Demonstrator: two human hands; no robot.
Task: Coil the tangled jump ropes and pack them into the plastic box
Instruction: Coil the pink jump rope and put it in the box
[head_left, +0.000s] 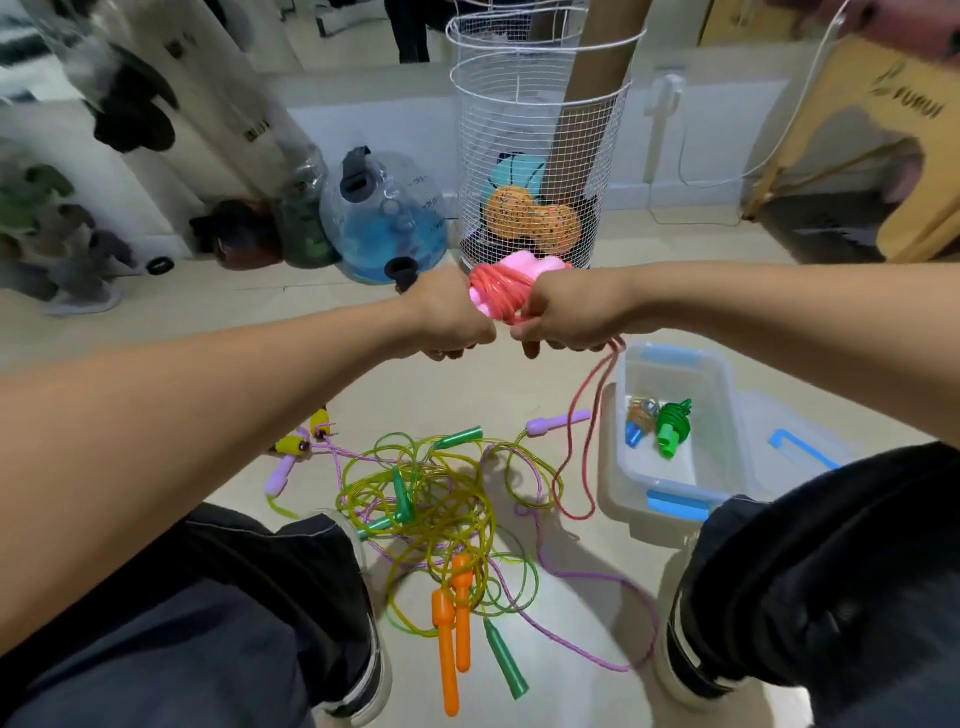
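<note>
My left hand (451, 317) and my right hand (566, 317) both grip a red jump rope (500, 289) wound around its pink handles, held up in front of me. Its loose red tail (581, 441) hangs down to the floor beside the plastic box (727, 415). The clear box with blue latches holds a coiled green rope (674, 427) and a coiled blue-handled rope (640, 420). On the floor between my legs lies a tangle of yellow-green ropes (436, 509) with green handles, orange handles (452, 634), purple handles (556, 422) and a purple rope (597, 577).
The box lid (800, 441) lies on the floor right of the box. A white wire basket (535, 156) with balls stands behind my hands, and a blue water jug (384, 218) to its left. A wooden stool (893, 140) is at the back right. My shoes flank the tangle.
</note>
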